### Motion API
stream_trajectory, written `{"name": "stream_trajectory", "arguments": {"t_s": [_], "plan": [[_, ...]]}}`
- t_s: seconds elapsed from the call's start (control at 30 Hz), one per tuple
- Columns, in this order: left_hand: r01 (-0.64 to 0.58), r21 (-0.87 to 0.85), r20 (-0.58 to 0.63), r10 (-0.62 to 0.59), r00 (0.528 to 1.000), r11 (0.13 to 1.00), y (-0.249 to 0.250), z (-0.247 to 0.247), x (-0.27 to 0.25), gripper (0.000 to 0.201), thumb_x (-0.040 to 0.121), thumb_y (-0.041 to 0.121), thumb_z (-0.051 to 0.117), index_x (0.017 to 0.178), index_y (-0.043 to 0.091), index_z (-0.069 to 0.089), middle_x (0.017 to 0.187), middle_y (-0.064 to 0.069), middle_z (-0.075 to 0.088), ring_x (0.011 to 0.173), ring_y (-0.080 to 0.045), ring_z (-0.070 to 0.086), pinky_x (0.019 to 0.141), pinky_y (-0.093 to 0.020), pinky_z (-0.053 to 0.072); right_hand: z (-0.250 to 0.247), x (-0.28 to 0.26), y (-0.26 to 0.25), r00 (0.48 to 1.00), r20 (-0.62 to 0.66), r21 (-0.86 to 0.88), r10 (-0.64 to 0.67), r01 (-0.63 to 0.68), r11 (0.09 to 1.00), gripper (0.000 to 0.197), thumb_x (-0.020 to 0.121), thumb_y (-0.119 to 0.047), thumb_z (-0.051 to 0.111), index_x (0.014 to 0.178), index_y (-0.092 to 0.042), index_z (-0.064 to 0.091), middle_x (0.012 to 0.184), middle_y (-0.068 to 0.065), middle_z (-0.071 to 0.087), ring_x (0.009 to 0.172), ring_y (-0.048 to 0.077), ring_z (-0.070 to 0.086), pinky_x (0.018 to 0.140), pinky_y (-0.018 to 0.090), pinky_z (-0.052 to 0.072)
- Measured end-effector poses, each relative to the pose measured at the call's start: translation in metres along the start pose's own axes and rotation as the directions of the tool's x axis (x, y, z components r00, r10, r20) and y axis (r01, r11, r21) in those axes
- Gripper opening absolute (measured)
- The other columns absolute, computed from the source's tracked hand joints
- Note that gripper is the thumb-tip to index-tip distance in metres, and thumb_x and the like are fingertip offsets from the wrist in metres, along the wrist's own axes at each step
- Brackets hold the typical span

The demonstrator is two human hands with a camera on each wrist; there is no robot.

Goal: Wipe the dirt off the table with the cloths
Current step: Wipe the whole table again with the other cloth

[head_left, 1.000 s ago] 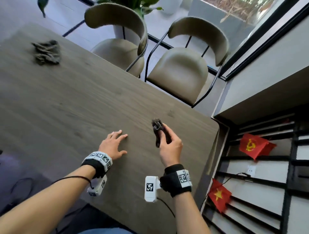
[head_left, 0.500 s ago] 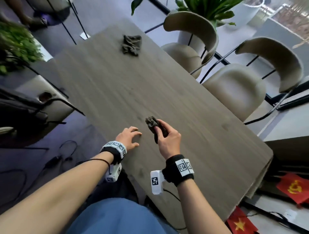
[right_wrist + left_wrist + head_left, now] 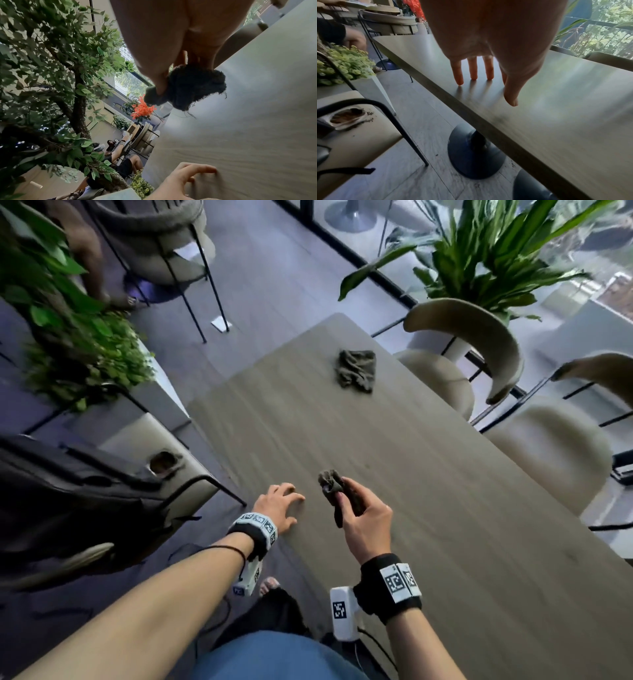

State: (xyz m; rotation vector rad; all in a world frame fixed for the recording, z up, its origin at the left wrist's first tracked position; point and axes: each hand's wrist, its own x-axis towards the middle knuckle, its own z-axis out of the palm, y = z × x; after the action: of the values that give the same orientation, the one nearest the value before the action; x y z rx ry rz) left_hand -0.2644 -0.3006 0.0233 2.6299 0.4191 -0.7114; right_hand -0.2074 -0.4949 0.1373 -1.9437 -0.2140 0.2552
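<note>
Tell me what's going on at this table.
A person is partway through wiping a wooden table. The right hand holds a small dark cloth bunched up in its grip, lifted just above the surface. The left hand rests its fingertips on the table near the edge. A second crumpled cloth lies untouched at the far end.

Open stretch: the table top lay bare across the middle and lower right of the head view.
Upper centre: a crumpled cloth sat alone near the far end.
Near edge: the left hand rested fingertips on the wood, just beside the right hand gripping a bunched cloth.
Right side: two chairs crowded the long edge.
Left side: a chair and planter stood off the edge.
</note>
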Motion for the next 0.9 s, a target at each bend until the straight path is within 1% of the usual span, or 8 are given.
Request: {"name": "stream_trajectory", "arguments": {"t_s": [0.17, 0.3, 0.37, 0.43, 0.6, 0.77, 0.83, 0.9], "plan": [[0.099, -0.031, -0.009, -0.099, 0.995, 0.995, -0.042, -0.048, 0.044, 0.064, 0.086, 0.039, 0.073, 0.143, 0.044, 0.045, 0.152, 0.011, 0.029, 0.139, -0.019, 0.029, 0.106, -0.038, 0.044, 0.02, 0.057, -0.023, 0.995, 0.059, -0.098, -0.084, 0.089, 0.991, 0.026, 0.083, -0.008, 0.073, 0.108, -0.015, 0.073, 0.098, -0.007, 0.073, 0.091, -0.003, 0.066, 0.088, 0.024, 0.053], [0.161, -0.041, -0.023, -0.162, 0.986, 0.986, -0.062, -0.079, 0.083, 0.075, 0.082, 0.045, 0.077, 0.147, 0.044, 0.039, 0.154, 0.008, 0.028, 0.139, -0.023, 0.028, 0.11, -0.04, 0.041, 0.028, 0.116, -0.027, 0.98, 0.1, -0.185, -0.171, 0.187, 0.965, 0.025, 0.082, -0.007, 0.073, 0.107, -0.012, 0.073, 0.099, -0.004, 0.072, 0.09, 0.002, 0.065, 0.087, 0.006, 0.043], [0.182, -0.071, -0.026, -0.185, 0.982, 0.981, -0.065, -0.088, 0.099, 0.08, 0.079, 0.05, 0.078, 0.148, 0.044, 0.039, 0.155, 0.006, 0.027, 0.14, -0.024, 0.026, 0.112, -0.038, 0.038, 0.04, 0.145, -0.025, 0.979, 0.109, -0.209, -0.175, 0.194, 0.958, 0.025, 0.082, -0.009, 0.073, 0.107, -0.012, 0.073, 0.1, -0.003, 0.072, 0.091, 0.005, 0.065, 0.086, 0.003, 0.04], [0.197, -0.078, -0.03, -0.2, 0.979, 0.977, -0.065, -0.093, 0.111, 0.085, 0.075, 0.055, 0.079, 0.149, 0.045, 0.037, 0.156, 0.007, 0.026, 0.143, -0.026, 0.022, 0.116, -0.038, 0.033, 0.061, 0.174, -0.022, 0.979, 0.134, -0.232, -0.152, 0.18, 0.956, 0.025, 0.082, -0.011, 0.073, 0.108, -0.012, 0.073, 0.101, -0.001, 0.073, 0.092, 0.009, 0.066, 0.087, 0.006, 0.041], [0.159, -0.02, -0.016, -0.159, 0.987, 0.987, -0.06, -0.105, 0.135, 0.096, 0.07, 0.057, 0.079, 0.149, 0.048, 0.025, 0.163, 0.013, 0.007, 0.152, -0.031, -0.001, 0.123, -0.053, 0.013, 0.128, 0.239, -0.017, 0.984, 0.165, -0.24, -0.072, 0.111, 0.964, 0.025, 0.082, -0.014, 0.073, 0.107, -0.013, 0.073, 0.099, 0.002, 0.073, 0.093, 0.015, 0.067, 0.089, 0.023, 0.05], [0.147, 0.0, 0.096, -0.146, 0.985, 0.989, -0.057, -0.113, 0.148, 0.096, 0.082, 0.052, 0.071, 0.155, 0.043, 0.01, 0.166, 0.013, -0.011, 0.152, -0.035, -0.015, 0.121, -0.062, 0.012, 0.208, 0.309, -0.004, 0.984, 0.178, -0.325, 0.001, 0.058, 0.944, 0.027, 0.082, -0.016, 0.069, 0.109, -0.014, 0.072, 0.102, 0.007, 0.072, 0.098, 0.026, 0.066, 0.089, 0.034, 0.05], [0.168, -0.007, 0.097, -0.166, 0.981, 0.986, -0.053, -0.117, 0.146, 0.102, 0.083, 0.051, 0.072, 0.158, 0.038, 0.004, 0.164, 0.013, -0.012, 0.152, -0.033, -0.016, 0.122, -0.06, 0.012, 0.238, 0.331, -0.001, 0.98, 0.199, -0.352, 0.015, 0.057, 0.934, 0.03, 0.083, -0.017, 0.068, 0.113, -0.015, 0.07, 0.107, 0.008, 0.069, 0.101, 0.028, 0.064, 0.09, 0.035, 0.049], [0.227, -0.092, 0.109, -0.217, 0.97, 0.97, -0.052, -0.119, 0.145, 0.108, 0.084, 0.047, 0.074, 0.159, 0.031, -0.001, 0.163, 0.013, -0.014, 0.152, -0.028, -0.02, 0.124, -0.054, 0.008, 0.261, 0.346, 0.001, 0.978, 0.21, -0.366, 0.004, 0.075, 0.928, 0.031, 0.084, -0.014, 0.066, 0.115, -0.015, 0.068, 0.11, 0.008, 0.067, 0.103, 0.029, 0.062, 0.089, 0.034, 0.048]]}}
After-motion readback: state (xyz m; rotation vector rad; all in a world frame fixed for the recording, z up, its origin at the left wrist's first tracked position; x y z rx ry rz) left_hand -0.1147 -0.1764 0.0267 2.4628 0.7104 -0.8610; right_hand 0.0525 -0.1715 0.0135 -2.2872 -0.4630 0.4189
